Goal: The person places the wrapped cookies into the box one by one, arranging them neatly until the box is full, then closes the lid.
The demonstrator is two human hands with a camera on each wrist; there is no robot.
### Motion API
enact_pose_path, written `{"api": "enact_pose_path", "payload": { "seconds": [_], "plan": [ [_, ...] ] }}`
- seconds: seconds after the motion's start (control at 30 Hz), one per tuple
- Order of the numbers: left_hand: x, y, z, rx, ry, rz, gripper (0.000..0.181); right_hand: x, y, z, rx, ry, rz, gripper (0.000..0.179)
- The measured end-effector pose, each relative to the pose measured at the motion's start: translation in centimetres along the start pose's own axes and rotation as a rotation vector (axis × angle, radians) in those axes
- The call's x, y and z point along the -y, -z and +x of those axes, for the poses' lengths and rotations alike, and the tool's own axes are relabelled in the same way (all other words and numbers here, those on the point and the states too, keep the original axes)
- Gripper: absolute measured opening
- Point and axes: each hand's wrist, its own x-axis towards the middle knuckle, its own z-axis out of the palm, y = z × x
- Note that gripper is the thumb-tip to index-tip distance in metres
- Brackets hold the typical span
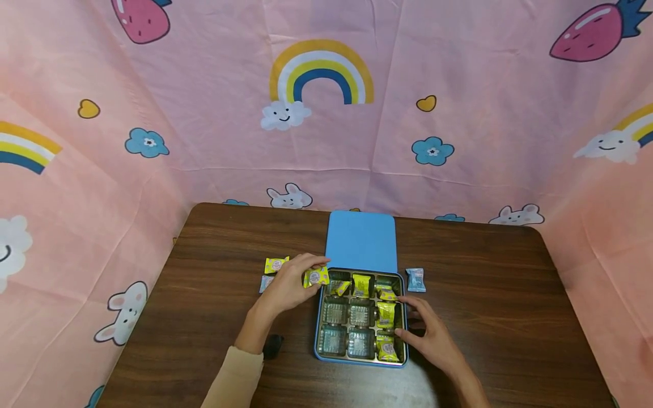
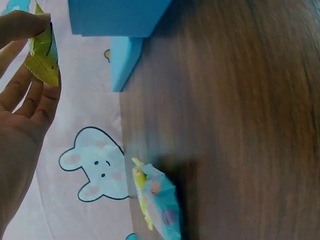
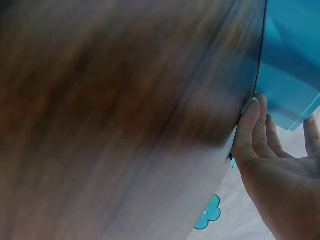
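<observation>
One yellow packet (image 1: 316,276) is pinched between the fingers of the left hand (image 1: 290,284), at the ten o'clock edge of an open, nine-compartment blue tin (image 1: 361,313). Five more yellow packets (image 1: 386,314) sit inside, at eleven, twelve, between one and two, three and five o'clock from its middle. The right hand (image 1: 431,335) is at three o'clock, its fingers loosely spread and touching the tin's side. Around it on the brown desk (image 1: 490,272), a loose yellow packet (image 1: 276,265) lies toward ten, a pale blue packet (image 1: 266,283) just beside that, partly hidden by the left hand, and a blue packet (image 1: 415,280) at two. The blue lid (image 1: 361,241) extends toward twelve; a dark object (image 1: 272,345), too indistinct to name, lies between eight and nine. Pink patterned cloth (image 1: 326,147) hangs beyond.
</observation>
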Motion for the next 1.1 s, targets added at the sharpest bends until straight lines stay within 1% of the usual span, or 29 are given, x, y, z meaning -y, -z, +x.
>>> {"api": "enact_pose_path", "payload": {
  "seconds": [0.17,0.27,0.33,0.57,0.87,1.1],
  "plan": [
    [-0.9,-0.1,-0.2,-0.024,-0.058,-0.048,0.062,-0.2,-0.1,0.0,-0.004,0.003,-0.004,0.066],
    [-1.5,-0.2,-0.2,-0.019,-0.097,-0.076,0.061,-0.2,-0.1,0.0,-0.003,-0.001,-0.003,0.067],
    [-2.0,-0.3,-0.2,-0.011,-0.11,-0.088,0.058,-0.2,-0.1,0.0,-0.004,-0.004,-0.003,0.067],
    [-2.7,-0.8,-0.3,0.0,-0.113,-0.129,0.049,0.0,-0.1,0.1,-0.011,-0.002,-0.016,0.068],
    [-3.3,-1.7,-0.9,-0.008,-0.143,-0.138,0.052,0.0,-0.1,0.1,-0.005,-0.004,-0.02,0.068],
    [-4.0,-2.4,-1.1,0.024,-0.159,-0.177,0.055,-0.1,-0.1,0.0,-0.008,0.007,-0.023,0.067]
  ]
}}
